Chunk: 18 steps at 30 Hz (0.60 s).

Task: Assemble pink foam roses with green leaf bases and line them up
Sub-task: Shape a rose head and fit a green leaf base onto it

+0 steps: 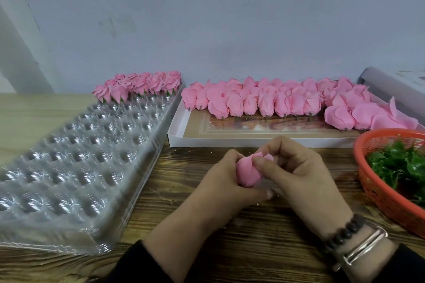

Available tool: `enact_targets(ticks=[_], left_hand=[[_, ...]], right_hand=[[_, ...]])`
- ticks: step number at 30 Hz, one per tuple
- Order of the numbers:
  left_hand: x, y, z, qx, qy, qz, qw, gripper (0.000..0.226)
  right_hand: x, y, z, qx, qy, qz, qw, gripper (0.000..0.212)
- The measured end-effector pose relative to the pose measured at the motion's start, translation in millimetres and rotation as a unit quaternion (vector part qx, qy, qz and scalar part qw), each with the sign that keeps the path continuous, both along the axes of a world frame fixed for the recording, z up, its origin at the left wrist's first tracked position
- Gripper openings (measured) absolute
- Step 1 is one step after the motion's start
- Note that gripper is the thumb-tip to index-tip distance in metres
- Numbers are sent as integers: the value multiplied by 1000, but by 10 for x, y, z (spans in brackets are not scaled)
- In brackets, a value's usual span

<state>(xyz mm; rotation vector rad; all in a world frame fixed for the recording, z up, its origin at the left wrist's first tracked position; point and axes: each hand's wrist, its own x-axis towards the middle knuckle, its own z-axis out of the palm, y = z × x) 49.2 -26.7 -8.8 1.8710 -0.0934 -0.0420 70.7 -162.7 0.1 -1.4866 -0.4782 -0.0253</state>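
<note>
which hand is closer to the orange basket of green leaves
Right. The right hand grips the pink rose just left of the orange basket; the left hand holds the rose's far side, farther away.

Blister tray (76, 167) sits left on the table (207, 225), finished roses (140, 85) filling its far rows. Cardboard box (184, 140) just right of it, against the wall (230, 18), loose rose heads (276, 101) along its back. Basket (377, 193) at right edge, leaf bases (400, 163) inside. Both hands, left (220, 181) and right (299, 172), meet at a rose (247, 173) in front of the box.
</note>
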Motion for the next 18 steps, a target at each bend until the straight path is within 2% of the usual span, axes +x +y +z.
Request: enact_targets(ticks=[4,7,9,11,13,15,18], left_hand=[[26,-66,-37,44,-42,70,996,32],[14,-85,-33,61,-88,55,993,16],[0,-97,-9,64,-110,42,991,14],[-23,-105,30,-9,-102,35,994,16],[-34,-113,72,-148,-71,46,985,16],[-11,-117,76,-287,-28,75,955,25],[44,-108,84,-392,-9,144,909,25]], right_hand=[[-60,32,14,-78,-70,15,994,14],[-61,54,-7,-170,-149,-4,974,15],[-76,70,-4,-197,-186,-12,963,8],[-105,81,4,-174,-198,-23,964,5],[-115,77,-6,-130,-200,-64,969,19],[-105,80,-20,-102,-172,-101,975,23],[-96,129,-54,-71,-96,-81,990,29]])
